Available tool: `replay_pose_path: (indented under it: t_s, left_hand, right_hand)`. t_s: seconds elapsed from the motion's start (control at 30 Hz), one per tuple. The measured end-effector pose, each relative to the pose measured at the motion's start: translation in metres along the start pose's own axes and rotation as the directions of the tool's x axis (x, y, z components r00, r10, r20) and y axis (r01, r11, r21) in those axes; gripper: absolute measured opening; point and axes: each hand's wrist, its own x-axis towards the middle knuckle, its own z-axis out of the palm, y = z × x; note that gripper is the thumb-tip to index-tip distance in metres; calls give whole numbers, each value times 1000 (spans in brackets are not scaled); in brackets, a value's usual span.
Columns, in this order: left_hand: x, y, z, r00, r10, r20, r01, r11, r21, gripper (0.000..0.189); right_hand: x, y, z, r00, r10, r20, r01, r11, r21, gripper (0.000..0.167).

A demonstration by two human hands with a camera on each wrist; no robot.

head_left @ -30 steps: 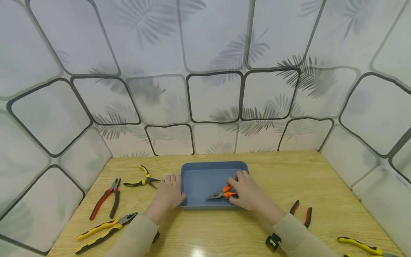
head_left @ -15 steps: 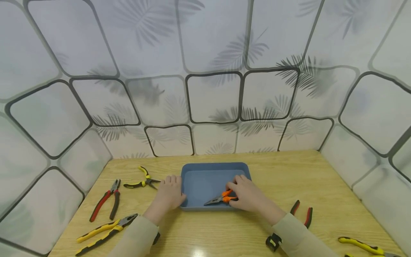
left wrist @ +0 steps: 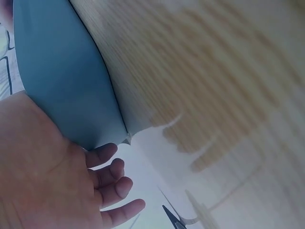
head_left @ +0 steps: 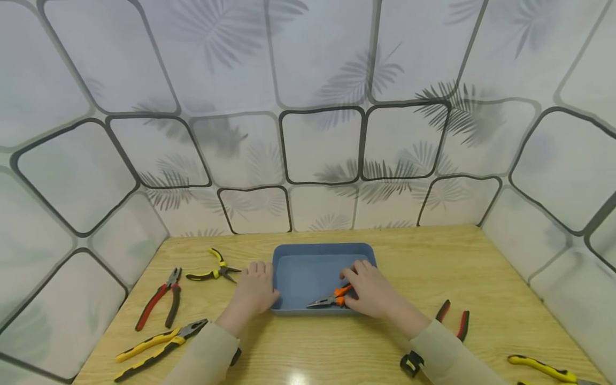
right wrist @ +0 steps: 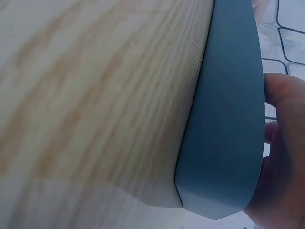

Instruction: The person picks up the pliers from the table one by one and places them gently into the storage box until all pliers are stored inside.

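Orange-and-black needle-nose pliers [head_left: 331, 298] lie in the blue tray [head_left: 320, 249], tips pointing left near its front wall. My right hand [head_left: 370, 289] reaches over the tray's right side and holds the pliers by the handles, which it partly hides. My left hand [head_left: 255, 289] rests against the tray's left side, with the thumb at the rim. In the left wrist view its fingers [left wrist: 109, 183] are loosely bent beside the tray wall [left wrist: 71, 71] and hold nothing. In the right wrist view the tray's outer wall [right wrist: 224, 105] hides the pliers, and the fingers show behind it.
On the left lie yellow-and-black small pliers [head_left: 218, 271], red-and-black pliers [head_left: 161, 299] and larger yellow-and-black pliers [head_left: 161, 347]. Red-handled pliers [head_left: 462, 325] lie partly under the right sleeve, and yellow-handled ones [head_left: 544, 368] at the lower right. A patterned wall [head_left: 317, 208] stands behind the wooden table [head_left: 433, 256].
The pliers' handles have turned a little inside the tray under my right hand, and the tips have shifted slightly left. My left hand has stayed at the tray's side.
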Motion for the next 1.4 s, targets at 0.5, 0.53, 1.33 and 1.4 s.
replay_pose_path:
  t_s: [0.5,0.53,1.33,1.4]
  left_hand:
    - [2,-2,6,999,15,-46,-13,999,49,57]
    - [2,-2,6,999,12,-43,-10,999,45,57]
    - [0,1,0,1000,-6,3,6,1000,19,56]
    - [0,1,-1,1000,-6,6,6,1000,18,56]
  right_hand:
    - [1,-1,-7,1000,-15,-28,13,998,-61,36]
    - [1,-1,-8,1000,-14,-25,13,998,-67,36]
    - [-16,9,-20,999,2,-38,-4,997,-73,42]
    - [-16,10,-21,1000,9,-30,-11,998,-69,42]
